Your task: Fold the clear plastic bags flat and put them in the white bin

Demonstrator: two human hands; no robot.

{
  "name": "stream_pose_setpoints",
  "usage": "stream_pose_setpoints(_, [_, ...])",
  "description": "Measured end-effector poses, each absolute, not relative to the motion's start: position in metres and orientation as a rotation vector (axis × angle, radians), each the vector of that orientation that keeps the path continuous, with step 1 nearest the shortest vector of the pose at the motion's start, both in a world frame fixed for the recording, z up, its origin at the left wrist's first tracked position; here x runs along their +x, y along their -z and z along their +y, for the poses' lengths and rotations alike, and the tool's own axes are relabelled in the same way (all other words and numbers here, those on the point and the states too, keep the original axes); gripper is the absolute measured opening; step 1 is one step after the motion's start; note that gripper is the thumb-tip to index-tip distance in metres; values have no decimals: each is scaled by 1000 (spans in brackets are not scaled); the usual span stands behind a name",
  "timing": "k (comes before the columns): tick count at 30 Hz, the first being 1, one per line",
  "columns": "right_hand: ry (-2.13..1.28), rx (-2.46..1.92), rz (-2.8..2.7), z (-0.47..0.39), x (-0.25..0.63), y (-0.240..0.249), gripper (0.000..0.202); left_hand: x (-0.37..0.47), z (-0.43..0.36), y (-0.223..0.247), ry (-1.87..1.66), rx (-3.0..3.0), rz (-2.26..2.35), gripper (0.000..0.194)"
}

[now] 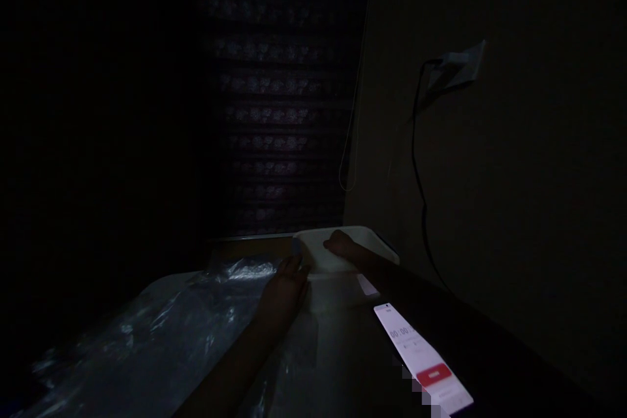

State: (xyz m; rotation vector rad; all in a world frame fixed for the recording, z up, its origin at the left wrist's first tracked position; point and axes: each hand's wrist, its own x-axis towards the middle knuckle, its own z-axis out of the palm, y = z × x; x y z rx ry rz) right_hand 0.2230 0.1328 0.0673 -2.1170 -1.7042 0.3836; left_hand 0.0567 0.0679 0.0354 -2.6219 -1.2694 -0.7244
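Observation:
In the dim light a pale, shallow plastic bin [318, 294] stands in front of me. My left hand [289, 277] rests at its near left corner, touching or close to the rim, with fingers stretched out and slightly apart. Over the inside of the bin is my right hand [341, 245], its fingers curled together; whatever they hold is hidden. Clear plastic sheeting or bags [196, 320] lie crumpled beside my left forearm. The bin's contents are too dark to make out.
A lit phone [416, 359] showing a timer lies below my right forearm. On the right wall a plug sits in a socket [455, 68], its black cable [416, 163] hanging down. Behind the bin hang a patterned blind [274, 114] and its looped cord [347, 186].

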Motion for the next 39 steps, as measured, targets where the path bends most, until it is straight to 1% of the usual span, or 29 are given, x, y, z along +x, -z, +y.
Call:
stream_pose_setpoints(4, [-221,-2016,-1652,106,217,-86,24,57,69,-44,666,-2632,-1257,36])
stream_pose_setpoints(6, [-132,-1860,-1613,89,211,-94,27,55,66,-50,633,-2618,-1295,47])
stream_pose_setpoints(8, [-60,-1669,-1536,72,201,-99,26,52,59,-56,713,-2586,-1342,52])
stream_pose_setpoints(10, [-64,-1535,-1428,54,188,-98,27,49,47,-59,870,-2552,-1395,50])
stream_pose_setpoints(12, [-133,-1484,-1341,37,173,-88,30,47,33,-57,1051,-2526,-1456,42])
stream_pose_setpoints(14, [-215,-1517,-1317,23,161,-71,32,48,17,-50,1190,-2517,-1510,36])
stream_pose_setpoints(16, [-270,-1642,-1358,12,154,-51,32,52,4,-44,1223,-2550,-1547,35])
stream_pose_setpoints(19, [-290,-1891,-1576,5,153,-24,29,62,-2,-36,1059,-2644,-1637,35])
stream_pose_setpoints(22, [-242,-2068,-1883,1,155,-4,26,70,7,-28,716,-2638,-1885,30])
stream_pose_setpoints(23, [-198,-2095,-1975,0,155,2,26,71,11,-24,648,-2635,-1930,27])
stream_pose_setpoints(25, [-64,-2122,-2125,-2,155,10,27,70,18,-13,599,-2594,-2014,27])
stream_pose_setpoints(27, [70,-2122,-2215,-4,154,16,28,66,21,-1,582,-2568,-2052,31])
stream_pose_setpoints(31, [195,-2080,-2266,-6,154,20,29,58,21,14,521,-2616,-1894,35])
stream_pose_setpoints(36, [171,-2087,-2278,-10,159,17,31,63,13,10,337,-2760,-1642,32])
stream_pose_setpoints(39, [132,-2104,-2241,-11,165,17,30,69,9,6,322,-2787,-1571,31])
